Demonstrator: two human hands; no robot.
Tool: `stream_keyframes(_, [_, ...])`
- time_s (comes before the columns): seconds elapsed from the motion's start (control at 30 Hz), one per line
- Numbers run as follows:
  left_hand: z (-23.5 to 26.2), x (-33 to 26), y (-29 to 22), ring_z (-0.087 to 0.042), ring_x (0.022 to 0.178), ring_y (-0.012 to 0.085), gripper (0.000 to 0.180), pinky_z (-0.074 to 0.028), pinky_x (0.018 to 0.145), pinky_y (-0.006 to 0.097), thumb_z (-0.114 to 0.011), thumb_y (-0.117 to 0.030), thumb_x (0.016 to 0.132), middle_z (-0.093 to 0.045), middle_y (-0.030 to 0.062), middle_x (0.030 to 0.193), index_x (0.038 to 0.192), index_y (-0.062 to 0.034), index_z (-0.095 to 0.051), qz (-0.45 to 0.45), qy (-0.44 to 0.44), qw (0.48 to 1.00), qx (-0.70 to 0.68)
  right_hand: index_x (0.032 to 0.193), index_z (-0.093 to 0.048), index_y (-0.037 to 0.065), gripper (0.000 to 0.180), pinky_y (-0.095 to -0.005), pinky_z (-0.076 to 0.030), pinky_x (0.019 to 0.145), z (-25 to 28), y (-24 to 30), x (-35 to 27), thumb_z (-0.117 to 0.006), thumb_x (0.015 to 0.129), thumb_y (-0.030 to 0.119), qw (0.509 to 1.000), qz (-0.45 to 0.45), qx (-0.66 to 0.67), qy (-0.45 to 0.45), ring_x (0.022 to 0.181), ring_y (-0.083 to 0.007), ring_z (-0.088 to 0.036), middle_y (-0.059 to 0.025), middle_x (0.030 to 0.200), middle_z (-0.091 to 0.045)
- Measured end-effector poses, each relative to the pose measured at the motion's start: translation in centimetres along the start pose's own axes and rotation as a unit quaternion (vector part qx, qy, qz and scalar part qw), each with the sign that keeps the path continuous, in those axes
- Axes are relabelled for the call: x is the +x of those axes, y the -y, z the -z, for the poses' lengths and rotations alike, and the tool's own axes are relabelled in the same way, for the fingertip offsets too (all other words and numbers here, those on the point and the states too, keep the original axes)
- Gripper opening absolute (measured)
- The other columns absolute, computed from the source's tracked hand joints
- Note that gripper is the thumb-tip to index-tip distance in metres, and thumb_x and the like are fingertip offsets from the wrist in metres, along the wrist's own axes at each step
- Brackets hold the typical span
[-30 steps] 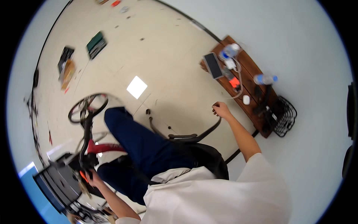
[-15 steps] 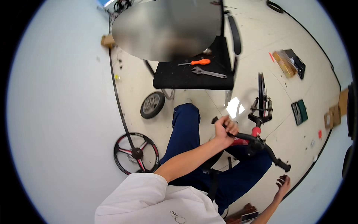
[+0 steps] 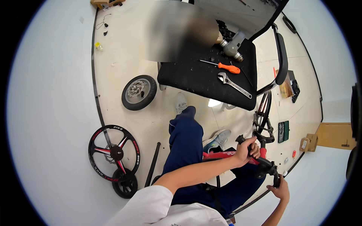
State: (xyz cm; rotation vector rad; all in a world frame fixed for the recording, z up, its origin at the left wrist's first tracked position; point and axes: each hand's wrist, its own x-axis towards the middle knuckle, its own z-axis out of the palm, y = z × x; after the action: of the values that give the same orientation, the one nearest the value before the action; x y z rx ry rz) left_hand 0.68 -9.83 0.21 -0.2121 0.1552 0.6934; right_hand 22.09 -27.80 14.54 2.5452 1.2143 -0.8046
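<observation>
One handlebar (image 3: 266,163) sits on the near side of the chair (image 3: 188,77); the left hand (image 3: 247,152) clamps around its left side, the right hand (image 3: 281,189) around its right end (a wrench (image 3: 236,86) lies on the chair).

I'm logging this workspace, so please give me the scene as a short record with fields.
Left hand: closed around the handlebar
Right hand: at the handlebar's right end; firmness of hold unclear
Chair seat: bears an orange-handled screwdriver and an adjustable wrench
Floor, left: grey wheel with black tyre; larger black-and-red wheel
Floor, right: green case
</observation>
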Motion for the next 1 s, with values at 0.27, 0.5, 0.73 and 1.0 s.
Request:
stream_keyframes(0.27, [0.2,-0.5,-2.5,-0.040,0.048,0.0194,0.042,-0.038,0.052,0.035,-0.048,-0.030,0.096,-0.034,0.0042,0.047,0.061,-0.0115,-0.035,-0.010,-0.036,0.999,-0.016,0.110,-0.057,-0.004,0.041,-0.0366,-0.047,0.086,7.8,25.8,9.4,-0.071,0.077,0.017,0.938,0.340,0.028,-0.057,0.093,-0.0303,-0.062,-0.0177,0.099,-0.065])
stream_keyframes(0.5, [-1.3,-1.1,-0.9,-0.040,0.039,0.0202,0.045,-0.037,0.043,0.035,-0.056,-0.027,0.093,-0.038,0.0064,0.046,0.057,-0.0094,-0.037,0.024,-0.068,0.996,-0.058,0.108,-0.058,-0.006,0.034,-0.0358,-0.050,0.079,1.1,38.5,19.9,-0.066,0.087,0.019,0.880,0.465,-0.092,0.011,0.089,-0.0319,-0.065,-0.0208,0.098,-0.066])
stream_keyframes(0.73, [0.2,-0.3,-1.1,-0.041,0.035,0.0191,0.044,-0.037,0.040,0.034,-0.057,-0.030,0.091,-0.038,0.0052,0.043,0.057,-0.0096,-0.039,-0.054,-0.090,0.990,-0.092,0.123,-0.054,-0.007,0.039,-0.0339,-0.046,0.091,3.4,35.8,10.0,-0.062,0.087,0.008,0.900,0.435,0.016,0.031,0.100,-0.0235,-0.062,-0.0165,0.111,-0.065])
stream_keyframes(1.0, [0.8,-0.2,-0.8,-0.042,0.036,0.0220,0.040,-0.041,0.042,0.038,-0.055,-0.030,0.090,-0.036,0.0047,0.043,0.059,-0.0114,-0.040,-0.028,-0.082,0.987,-0.135,0.111,-0.058,-0.002,0.030,-0.0271,-0.045,0.070,0.3,12.2,-7.8,-0.052,0.099,0.025,0.896,0.111,0.350,-0.251,0.075,-0.0137,-0.056,-0.0081,0.087,-0.061])
